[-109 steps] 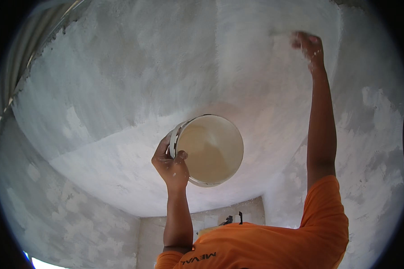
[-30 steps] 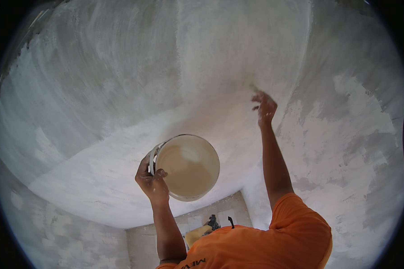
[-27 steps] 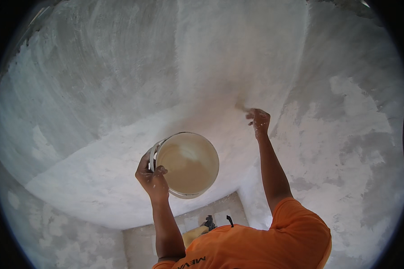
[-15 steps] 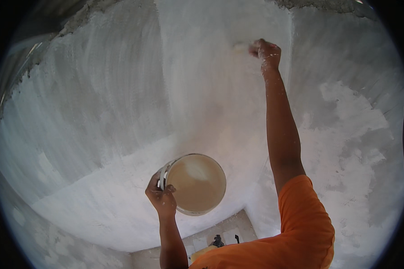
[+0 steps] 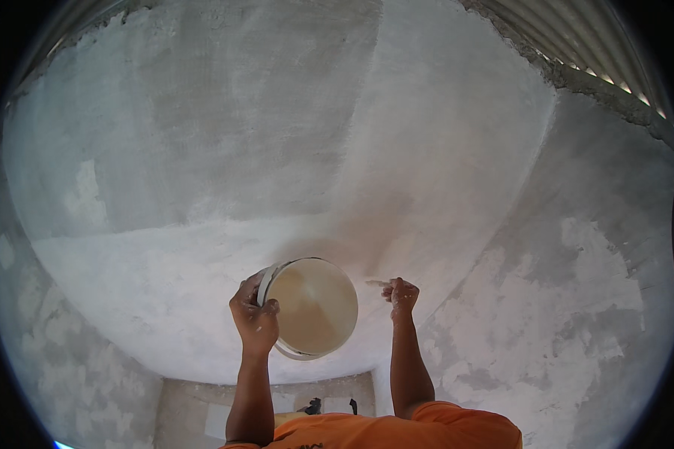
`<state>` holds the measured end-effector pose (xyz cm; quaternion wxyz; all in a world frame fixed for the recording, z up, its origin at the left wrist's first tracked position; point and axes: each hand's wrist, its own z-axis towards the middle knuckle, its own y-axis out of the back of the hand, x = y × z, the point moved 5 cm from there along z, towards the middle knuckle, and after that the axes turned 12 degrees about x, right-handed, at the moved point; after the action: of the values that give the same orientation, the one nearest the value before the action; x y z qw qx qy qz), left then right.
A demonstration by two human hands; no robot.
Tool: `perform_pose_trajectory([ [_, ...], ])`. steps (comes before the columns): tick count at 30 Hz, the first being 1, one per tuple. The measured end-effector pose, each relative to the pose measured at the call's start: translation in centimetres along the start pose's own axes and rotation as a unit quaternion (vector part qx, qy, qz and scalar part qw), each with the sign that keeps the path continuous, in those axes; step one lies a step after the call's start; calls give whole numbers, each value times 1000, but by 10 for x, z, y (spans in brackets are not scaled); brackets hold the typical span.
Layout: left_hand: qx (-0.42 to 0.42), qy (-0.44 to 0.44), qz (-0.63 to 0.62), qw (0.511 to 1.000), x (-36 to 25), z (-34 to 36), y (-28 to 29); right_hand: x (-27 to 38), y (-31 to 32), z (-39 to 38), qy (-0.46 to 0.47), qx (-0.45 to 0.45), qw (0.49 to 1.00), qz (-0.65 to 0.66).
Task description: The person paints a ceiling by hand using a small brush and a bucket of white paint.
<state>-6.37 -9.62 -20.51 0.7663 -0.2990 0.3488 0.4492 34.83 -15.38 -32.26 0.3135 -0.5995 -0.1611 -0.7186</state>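
While patchy plastered walls (image 5: pixel 202 150) surround you, your left hand (image 5: pixel 254 322) grips the white bucket (image 5: pixel 311 307) by its rim; your right hand (image 5: pixel 402 295) pinches a small tool (image 5: pixel 377 283) beside it.

Both arms raised — left hand (image 5: pixel 254 320) in a closed grip, right hand (image 5: pixel 401 294) curled shut.

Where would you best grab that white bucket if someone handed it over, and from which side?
Probably by the rim, as the left hand does now: fingers hooked over the edge of the white bucket on its left side. The mouth faces the camera and holds pale liquid, so come from the free right side of the rim, near the right hand, and keep it level.
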Motion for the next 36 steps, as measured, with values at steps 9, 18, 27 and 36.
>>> perform_pose_trajectory([
  [9,-66,4,34,997,-33,-4,-13,352,-26,115,310,-10,943,117],
  [18,-87,7,51,995,-20,-5,-13,239,-43,76,317,-65,938,122],
  [27,-103,63,83,989,-30,-2,-20,-9,-26,13,-45,-46,998,30],
  [36,-125,72,94,985,-22,-6,-16,276,-91,67,331,41,921,203],
])
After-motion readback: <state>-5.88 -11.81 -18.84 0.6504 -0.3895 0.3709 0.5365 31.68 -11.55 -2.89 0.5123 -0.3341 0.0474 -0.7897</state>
